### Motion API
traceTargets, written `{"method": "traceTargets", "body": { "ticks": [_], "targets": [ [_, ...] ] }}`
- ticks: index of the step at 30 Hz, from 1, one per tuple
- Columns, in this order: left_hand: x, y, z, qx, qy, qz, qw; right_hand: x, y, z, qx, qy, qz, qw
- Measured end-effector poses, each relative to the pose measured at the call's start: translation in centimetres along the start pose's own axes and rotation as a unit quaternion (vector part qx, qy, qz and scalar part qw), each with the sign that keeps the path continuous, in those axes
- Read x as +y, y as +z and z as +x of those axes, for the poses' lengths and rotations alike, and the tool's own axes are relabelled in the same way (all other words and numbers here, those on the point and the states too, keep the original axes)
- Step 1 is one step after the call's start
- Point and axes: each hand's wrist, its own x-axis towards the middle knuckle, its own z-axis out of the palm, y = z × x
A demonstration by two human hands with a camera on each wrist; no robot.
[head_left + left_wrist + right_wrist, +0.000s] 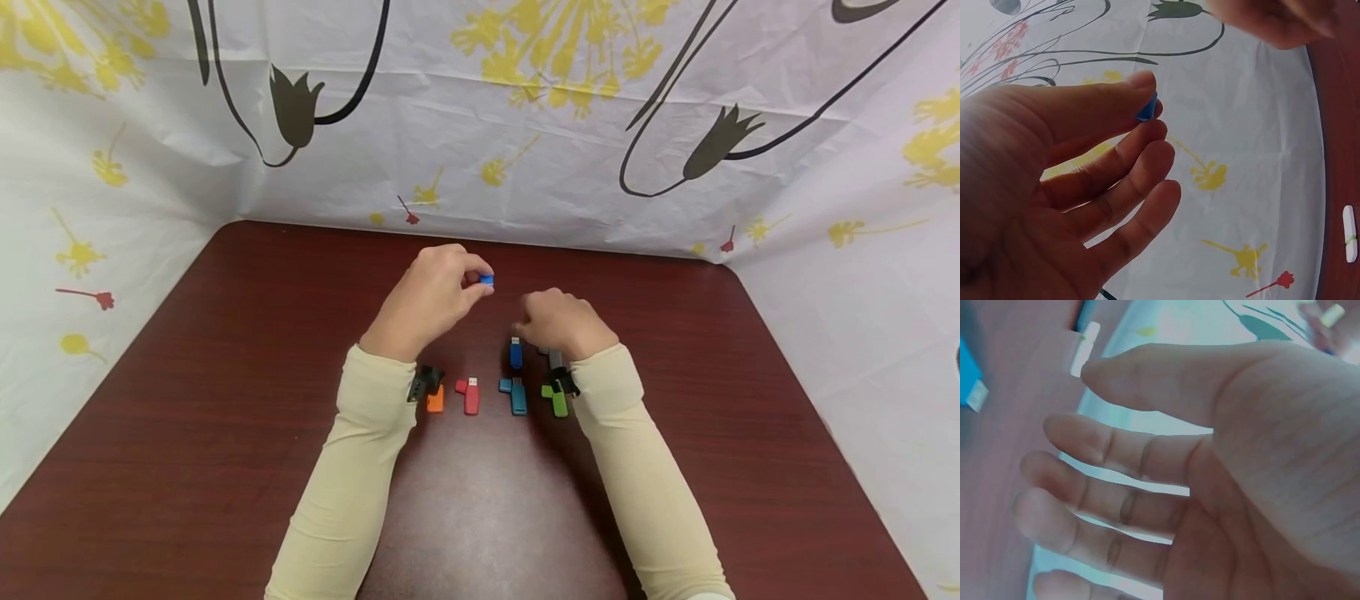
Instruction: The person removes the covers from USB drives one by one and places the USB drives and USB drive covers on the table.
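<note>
My left hand (pixel 431 296) pinches a small blue cap (pixel 487 280) between thumb and fingertips, held above the table; most of the cap is covered by the fingers in the left wrist view. My right hand (pixel 562 321) hovers just above a dark blue USB stick (pixel 516 354) whose metal plug shows. In the right wrist view its fingers are loosely bent, apart from the thumb, with nothing between them. A grey USB stick (pixel 556 360) lies partly hidden under the right wrist.
Nearer me lie a red USB stick (pixel 472 397), a teal one (pixel 518 397) and a green one (pixel 559 404), caps beside them. An orange one (pixel 435 403) is partly behind the left wrist. A small white stick-shaped thing (pixel 1350 234) lies on the table. Patterned cloth (pixel 450 167) rises behind.
</note>
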Motion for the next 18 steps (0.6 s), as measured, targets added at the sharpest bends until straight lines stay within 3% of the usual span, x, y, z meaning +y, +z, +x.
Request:
{"method": "traceTargets", "body": {
  "ticks": [10, 14, 18],
  "targets": [
    [0.3, 1.9, 0.9, -0.079, -0.02, 0.018, 0.9965, 1.2, -2.4, -2.7, 0.072, -0.005, 0.04, 0.997],
    [0.4, 3.1, 1.3, -0.111, -0.01, 0.031, 0.9933, 1.7, -3.1, -3.7, 0.09, -0.011, 0.05, 0.995],
    [0.2, 4.6, 1.5, -0.14, -0.022, 0.032, 0.9893, 2.2, -3.7, -4.4, 0.102, -0.013, 0.055, 0.993]
  ]
}}
